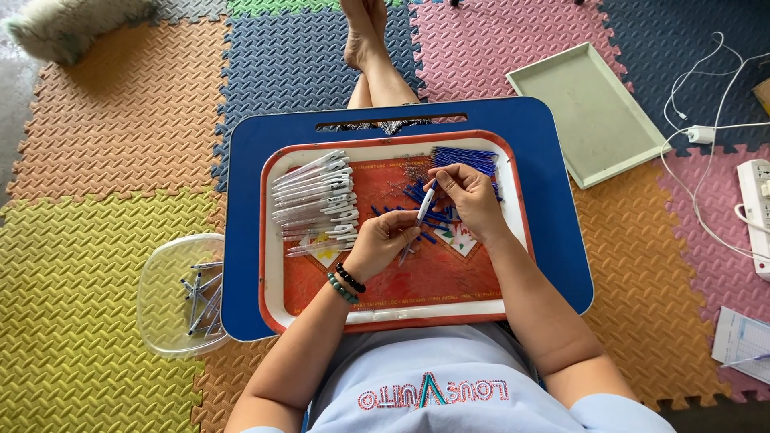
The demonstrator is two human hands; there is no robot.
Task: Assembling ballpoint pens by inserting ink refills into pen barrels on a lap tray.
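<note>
The floor under me is a patchwork of foam mats [96,144] in orange, yellow, blue, pink and green, and I sit on it with my legs stretched out under a blue lap desk [553,240]. On the desk lies a red-rimmed tray [385,321] with an orange-red middle and some faded printing I cannot read.

Both my forearms come up from the bottom edge and meet over the middle of the tray. My left hand [383,244], with 2 bead bracelets at the wrist, is curled shut around the lower end of a white pen barrel [425,204]. My right hand [469,196] bends at the wrist, and its thumb and fingertips pinch the upper end of the same barrel, so the pen sits tilted between the 2 hands, just above the tray.

Along the left side of the tray is a row of white pens [317,196] laid side by side. Behind and under my right hand is a heap of thin blue refills [465,158], with a few small metal bits beside it that are too small to tell.

Off the desk's left edge sits a clear plastic tub [160,321] holding several pens. To the upper right lies a pale green rectangular tray [593,120]. Farther right, white cables [706,88], a white power strip [758,216] and a printed sheet of paper [742,341] lie on the mats.
</note>
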